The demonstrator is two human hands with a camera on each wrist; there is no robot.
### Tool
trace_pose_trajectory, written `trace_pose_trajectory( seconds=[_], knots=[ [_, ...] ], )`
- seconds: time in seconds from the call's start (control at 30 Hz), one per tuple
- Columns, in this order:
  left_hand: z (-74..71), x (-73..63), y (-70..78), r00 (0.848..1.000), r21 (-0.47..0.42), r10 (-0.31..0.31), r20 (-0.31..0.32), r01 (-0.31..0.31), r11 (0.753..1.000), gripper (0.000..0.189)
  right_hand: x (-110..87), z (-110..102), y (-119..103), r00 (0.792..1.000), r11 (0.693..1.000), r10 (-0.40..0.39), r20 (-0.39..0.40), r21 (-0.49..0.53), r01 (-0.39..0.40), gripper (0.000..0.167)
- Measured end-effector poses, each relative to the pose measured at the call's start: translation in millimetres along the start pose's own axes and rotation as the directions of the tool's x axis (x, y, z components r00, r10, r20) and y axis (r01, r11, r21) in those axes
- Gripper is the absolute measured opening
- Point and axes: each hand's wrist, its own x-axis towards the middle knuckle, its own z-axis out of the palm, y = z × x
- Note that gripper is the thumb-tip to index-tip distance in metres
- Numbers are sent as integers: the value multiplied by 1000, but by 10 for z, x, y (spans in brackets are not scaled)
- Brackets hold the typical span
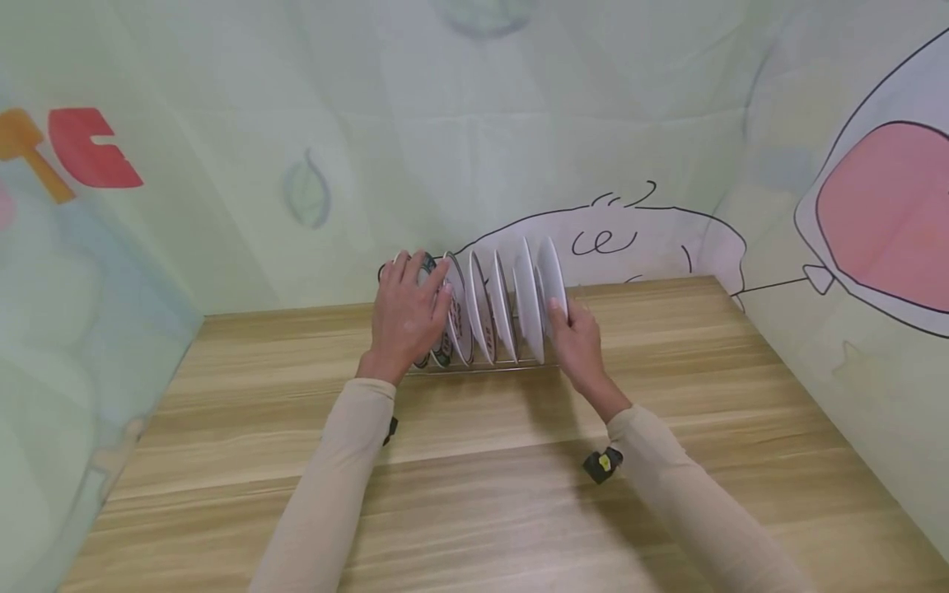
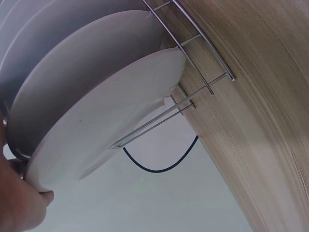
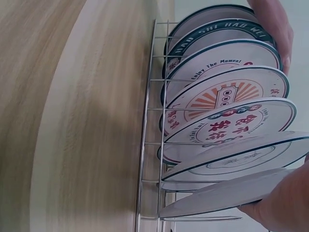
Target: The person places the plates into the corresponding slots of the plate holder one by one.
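Note:
Several round plates stand on edge in a row in a wire dish rack (image 1: 485, 369). My left hand (image 1: 404, 317) is at the row's left end, its fingers over the tops of the plates there. In the left wrist view, its fingers curl round the rim of the end plate (image 2: 96, 116), whose plain white back shows. At the right end, my right hand (image 1: 581, 342) pinches the rim of the last plate (image 1: 550, 272), thumb on the near side. That plate leans in its slot in the right wrist view. Beside it are plates with green rims and printed faces, such as an orange sunburst plate (image 3: 224, 99).
The rack stands on a wood-grain table (image 1: 474, 494), close to its back edge. Behind it hangs a pale printed cloth backdrop (image 1: 371, 165), which also runs along both sides. A black wrist camera (image 1: 602, 465) sits on the right wrist.

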Motion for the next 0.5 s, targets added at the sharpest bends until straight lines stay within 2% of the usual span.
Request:
trace_pose_trajectory(
  seconds=[0.2,0.5],
  knots=[
    [-6,3,6,1000,5,-5,7,5,1000,48,3,-25,34,999,999,-28,24,-16,29,36],
    [2,3,15,1000,11,-16,27,16,1000,49,46,-161,60,983,999,-49,174,25,45,47]
  ],
)
